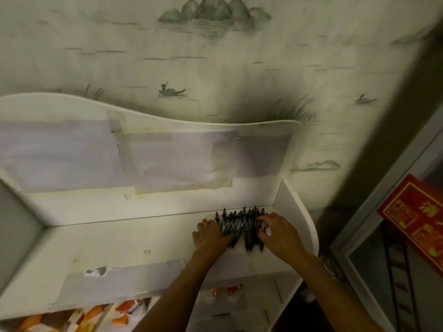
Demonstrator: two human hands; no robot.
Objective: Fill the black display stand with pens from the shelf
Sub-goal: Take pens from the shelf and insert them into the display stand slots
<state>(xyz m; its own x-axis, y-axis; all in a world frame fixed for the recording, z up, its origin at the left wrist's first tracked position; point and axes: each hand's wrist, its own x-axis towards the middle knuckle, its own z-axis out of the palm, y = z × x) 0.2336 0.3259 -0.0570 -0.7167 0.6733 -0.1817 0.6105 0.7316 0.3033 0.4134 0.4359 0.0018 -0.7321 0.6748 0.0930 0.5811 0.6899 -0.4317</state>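
A: Where are the pens (242, 226)?
B: In a dark heap at the right end of the white shelf (134, 236), near its side wall.

A: And the hands?
B: The left hand (211, 238) lies against the heap's left edge, fingers fairly straight. The right hand (279, 232) rests on its right side, fingers curled over some pens, though blur hides whether they actually grip.

A: Beyond?
B: Painted wallpaper (215, 56), and a red paper (417, 219) to the right.

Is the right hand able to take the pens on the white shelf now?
Probably yes: the right hand already rests on the pens, with nothing between them, and the left hand flanks the pile's other side.
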